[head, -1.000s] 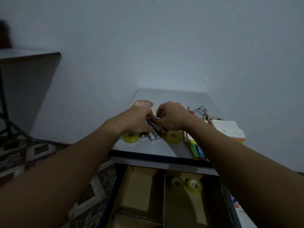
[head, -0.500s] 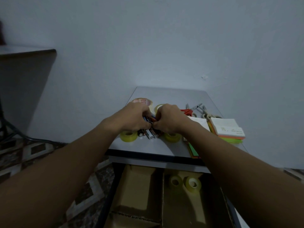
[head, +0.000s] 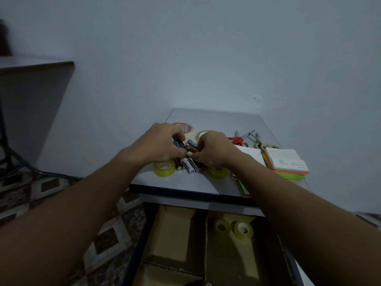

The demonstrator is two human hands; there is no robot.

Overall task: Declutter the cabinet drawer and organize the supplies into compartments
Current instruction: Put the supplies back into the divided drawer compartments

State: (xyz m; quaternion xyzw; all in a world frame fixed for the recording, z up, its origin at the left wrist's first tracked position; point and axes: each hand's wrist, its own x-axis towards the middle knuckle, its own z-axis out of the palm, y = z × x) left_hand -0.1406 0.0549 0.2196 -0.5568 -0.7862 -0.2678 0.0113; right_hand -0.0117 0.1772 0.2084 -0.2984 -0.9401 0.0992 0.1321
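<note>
On the grey cabinet top (head: 216,118) lies a heap of batteries (head: 189,163). My left hand (head: 160,144) curls over the heap's left side and grips several batteries. From the right, my right hand (head: 214,150) pinches a battery at its fingertips. A clear tape roll (head: 164,168) sits just below my left hand, and another (head: 218,172) below my right wrist. The open drawer (head: 142,234) below has cardboard compartments; the right one holds two tape rolls (head: 234,229).
A wide tape roll (head: 185,127) and another clear roll (head: 201,134) lie behind my hands. Scissors (head: 237,139), pliers (head: 259,141) and stacks of coloured note pads (head: 286,164) fill the right side. A dark table (head: 35,65) stands at left over tiled floor (head: 51,186).
Both hands have stayed on the battery heap, with their fingers shifting among the batteries. The camera view has drifted slightly.
</note>
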